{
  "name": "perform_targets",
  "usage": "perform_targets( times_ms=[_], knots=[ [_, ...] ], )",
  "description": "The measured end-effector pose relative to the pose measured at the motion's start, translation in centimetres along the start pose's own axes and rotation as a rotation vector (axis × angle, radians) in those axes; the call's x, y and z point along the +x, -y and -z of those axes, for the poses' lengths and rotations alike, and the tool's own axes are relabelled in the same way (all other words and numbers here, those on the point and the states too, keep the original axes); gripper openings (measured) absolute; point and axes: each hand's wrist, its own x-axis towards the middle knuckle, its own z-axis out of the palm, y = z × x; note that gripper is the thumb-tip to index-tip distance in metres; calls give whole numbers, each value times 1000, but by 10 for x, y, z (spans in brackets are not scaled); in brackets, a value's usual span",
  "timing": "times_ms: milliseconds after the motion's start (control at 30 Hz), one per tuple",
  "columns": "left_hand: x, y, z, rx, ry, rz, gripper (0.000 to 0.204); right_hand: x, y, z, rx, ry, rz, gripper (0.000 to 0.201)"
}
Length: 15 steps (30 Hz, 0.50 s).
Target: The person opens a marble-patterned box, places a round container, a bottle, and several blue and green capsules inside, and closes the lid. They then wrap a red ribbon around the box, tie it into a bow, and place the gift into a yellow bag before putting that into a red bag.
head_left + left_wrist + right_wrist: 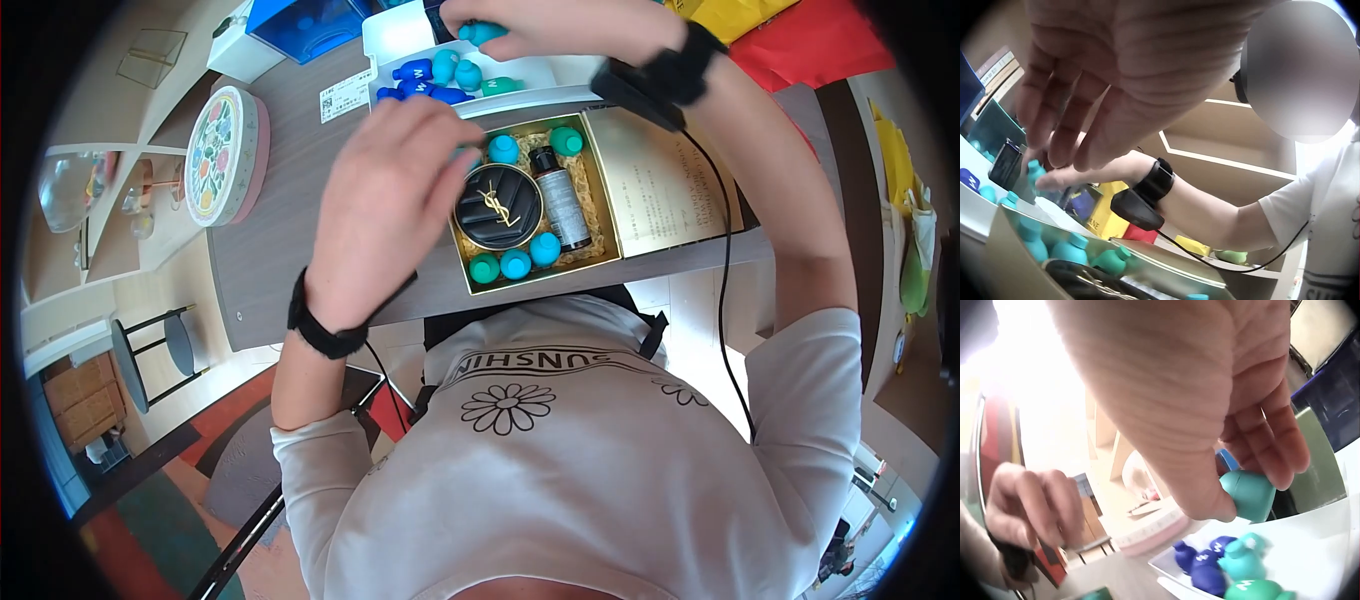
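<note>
My right hand [545, 30] pinches a small teal bottle [1250, 499] between thumb and fingers, above the far side of a white tray [535, 75]. Several blue, teal and green bottles lie in the tray, among them a green one [502, 87]. My left hand [385, 190] hovers with loose fingers and nothing in them, over the left edge of a gold box [606, 190]. Inside the box, on shredded paper, sit a round black compact [480, 215] with a gold logo, a dark-capped bottle [565, 205] and several small teal and green bottles [515, 264].
The box's gold lid [665, 190] lies folded out to the right. A round floral box [222, 155] stands at the left table edge. Behind the tray are a blue box [305, 25] and red and yellow bags [810, 40]. A cable [728, 250] hangs from the right wrist camera.
</note>
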Motion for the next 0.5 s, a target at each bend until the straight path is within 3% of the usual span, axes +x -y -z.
perform_targets(
  times_ms=[33,100,167,233,300,500],
  knots=[
    [0,-7,0,-53,47,-38,20,-7,12,12,74,-41,-12,27],
    [-1,-23,-5,-118,130,-136,22,-21,38,30,333,47,-250,28],
    [-3,-34,-14,-114,202,-254,28,-48,38,12,355,-112,-215,24],
    [-7,-40,-26,-106,255,-326,33,-71,53,13,539,-61,-369,19],
    [-10,-43,-36,-44,335,-338,35,-91,69,8,617,-104,-376,20],
    [-12,-46,-45,13,295,-375,38,-116,97,-4,403,-106,-430,20]
  ],
)
